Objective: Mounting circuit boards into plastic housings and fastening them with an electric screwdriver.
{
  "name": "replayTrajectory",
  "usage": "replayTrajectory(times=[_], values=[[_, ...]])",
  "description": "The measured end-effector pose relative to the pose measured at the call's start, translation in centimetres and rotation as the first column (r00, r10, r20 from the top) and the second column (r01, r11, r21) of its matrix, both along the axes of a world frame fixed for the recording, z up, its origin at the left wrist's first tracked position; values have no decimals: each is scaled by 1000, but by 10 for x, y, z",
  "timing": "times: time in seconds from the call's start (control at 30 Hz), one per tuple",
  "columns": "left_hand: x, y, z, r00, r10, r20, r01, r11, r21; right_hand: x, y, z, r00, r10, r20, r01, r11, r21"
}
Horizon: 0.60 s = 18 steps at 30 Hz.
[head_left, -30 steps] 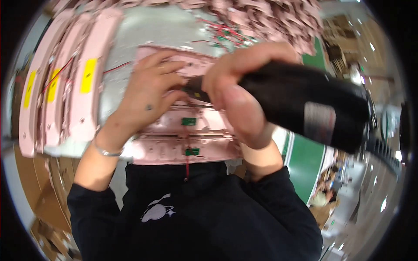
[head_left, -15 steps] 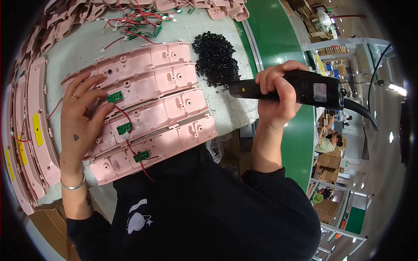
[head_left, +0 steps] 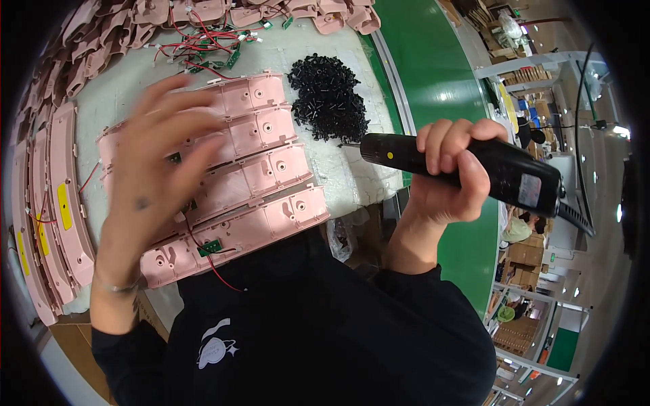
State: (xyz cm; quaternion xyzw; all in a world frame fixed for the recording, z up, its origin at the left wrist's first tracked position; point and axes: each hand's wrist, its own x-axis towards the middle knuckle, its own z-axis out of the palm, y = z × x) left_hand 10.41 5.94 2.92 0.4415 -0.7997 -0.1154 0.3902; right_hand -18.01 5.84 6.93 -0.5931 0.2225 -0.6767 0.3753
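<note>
My right hand (head_left: pixel 450 183) is wrapped round a black corded electric screwdriver (head_left: pixel 518 172). Its thin bit points left, just below a heap of small black screws (head_left: pixel 328 98). My left hand (head_left: pixel 139 176), smeared by motion, hovers over the left half of several curved pink plastic shells (head_left: pixel 257 176) lying side by side. Its fingers are apart and hold nothing that I can see. A small green circuit board (head_left: pixel 210 247) with red and black wires sits in the nearest shell. Other boards farther back are mostly hidden behind my left hand.
More pink shells (head_left: pixel 80 247), some with yellow stickers, lie in a stack at the left. Boards with tangled wires (head_left: pixel 213 47) are heaped at the back, before piled pink parts (head_left: pixel 142 30). A green surface (head_left: pixel 433 81) runs along the right, with shelving beyond.
My left hand has come up from the board in the second shell and swung right, its fingers spreading. The screwdriver in my right hand has shifted right and a little nearer to me.
</note>
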Motion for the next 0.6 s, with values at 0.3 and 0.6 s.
replayTrajectory(times=[0.3,0.6], values=[[-113,-65,-22,906,-423,-19,423,903,79,2,-1,17,999,28,33,-23,990,-138],[-127,-84,-33,942,-331,-47,330,943,-39,-17,-14,17,996,47,72,-32,980,-196]])
